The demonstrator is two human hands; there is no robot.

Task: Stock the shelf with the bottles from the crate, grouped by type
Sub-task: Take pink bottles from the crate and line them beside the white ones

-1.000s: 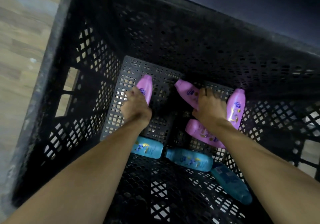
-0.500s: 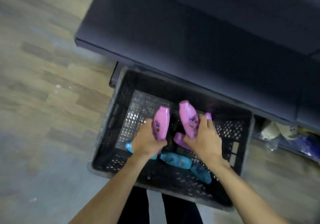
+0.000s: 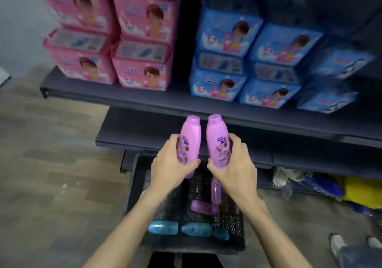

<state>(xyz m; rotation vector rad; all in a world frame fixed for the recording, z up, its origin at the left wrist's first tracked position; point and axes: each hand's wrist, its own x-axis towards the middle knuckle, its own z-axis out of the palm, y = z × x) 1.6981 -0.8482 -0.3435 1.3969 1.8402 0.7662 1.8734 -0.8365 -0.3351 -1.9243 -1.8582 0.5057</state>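
Note:
My left hand (image 3: 172, 168) grips a pink bottle (image 3: 191, 137) and my right hand (image 3: 235, 164) grips a second pink bottle (image 3: 217, 137). Both bottles stand upright, side by side, above the black crate (image 3: 134, 185) and in front of the dark shelf (image 3: 144, 102). Inside the crate lie two more pink bottles (image 3: 203, 206) and three blue bottles (image 3: 196, 229) along its near side.
Stacked pink packs (image 3: 142, 46) fill the shelf's left part and blue packs (image 3: 248, 60) its right part. A lower dark shelf board (image 3: 134, 131) juts out just behind the crate. Bags and clutter (image 3: 320, 185) lie on the floor at the right. Someone's shoes (image 3: 339, 245) show at the lower right.
Both hands have lifted a pink bottle each out of the crate to shelf height. My view has swung up from the crate to the stocked shelf.

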